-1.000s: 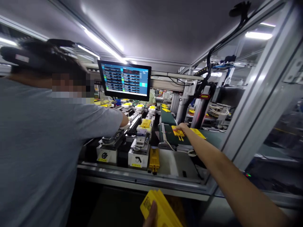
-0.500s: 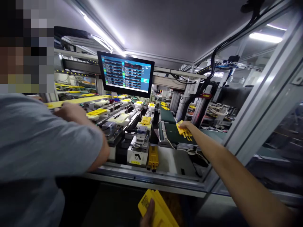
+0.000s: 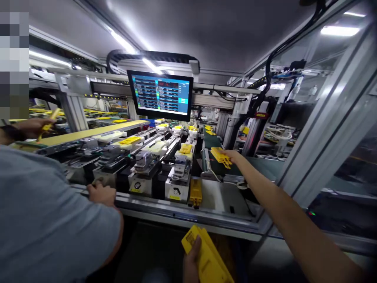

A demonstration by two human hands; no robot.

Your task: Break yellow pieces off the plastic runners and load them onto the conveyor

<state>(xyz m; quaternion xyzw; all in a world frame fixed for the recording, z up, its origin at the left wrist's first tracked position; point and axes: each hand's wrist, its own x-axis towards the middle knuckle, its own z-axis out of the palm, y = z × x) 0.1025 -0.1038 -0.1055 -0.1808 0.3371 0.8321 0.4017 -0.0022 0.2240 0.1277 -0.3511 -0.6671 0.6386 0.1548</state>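
My left hand [image 3: 193, 257], low in front, is closed around a small stack of flat yellow plates [image 3: 213, 261], the thumb lying on the top one. Out to the right, my right hand [image 3: 232, 155] reaches over a green conveyor belt [image 3: 259, 168]. It grips yellow plates [image 3: 218, 154] with prong-like ends; their exact number is unclear. Whether they touch the belt I cannot tell. Nearer me, a darker yellow plate [image 3: 196, 190] lies beside a white machine block [image 3: 176, 189].
A co-worker in a grey sleeve [image 3: 59, 212] stands close on the left, one hand [image 3: 101, 192] at the frame edge. Several white fixtures hold yellow plates [image 3: 186, 148]. A monitor [image 3: 161, 94] hangs above, and a metal post [image 3: 324, 110] rises at right.
My view has shifted left. The right hand's yellow plates now lie flatter over the belt. The co-worker has leaned away to the left, and one hand now rests at the frame edge.
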